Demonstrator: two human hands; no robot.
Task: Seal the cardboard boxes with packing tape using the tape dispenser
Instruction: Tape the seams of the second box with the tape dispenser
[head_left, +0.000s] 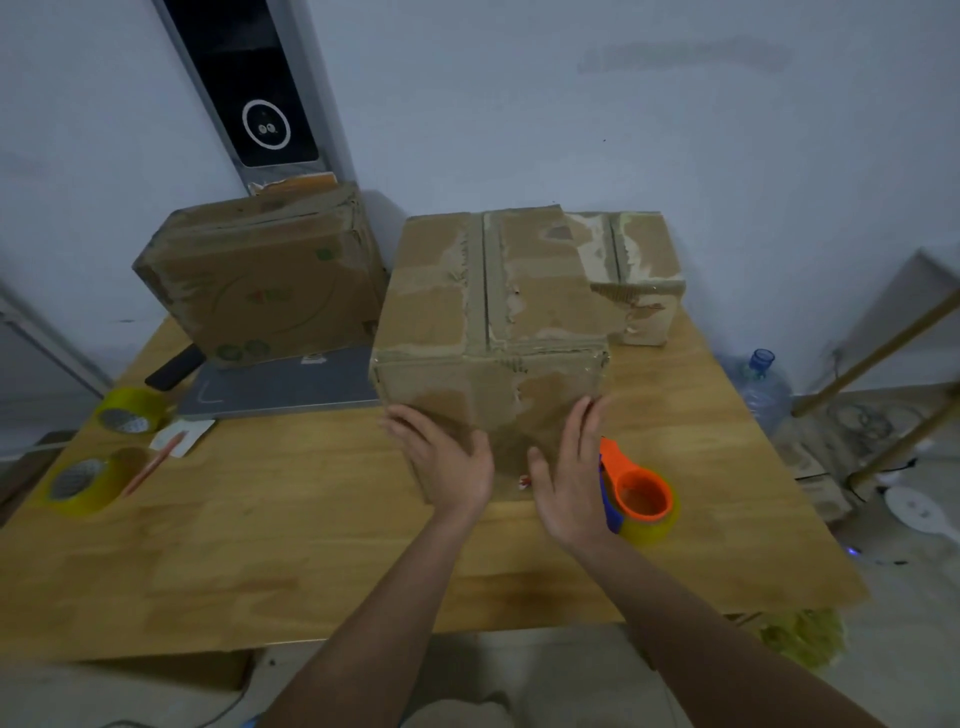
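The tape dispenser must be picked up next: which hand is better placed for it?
The right hand. The orange tape dispenser lies on the table just beside it, on its outer side. The left hand is farther off, flat against the cardboard box.

Three cardboard boxes (488, 322), three tape rolls (83, 486), one dispenser (631, 483).

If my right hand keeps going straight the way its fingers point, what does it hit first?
Most likely the front face of the middle cardboard box; the right hand already looks pressed against it, though contact is hard to judge.
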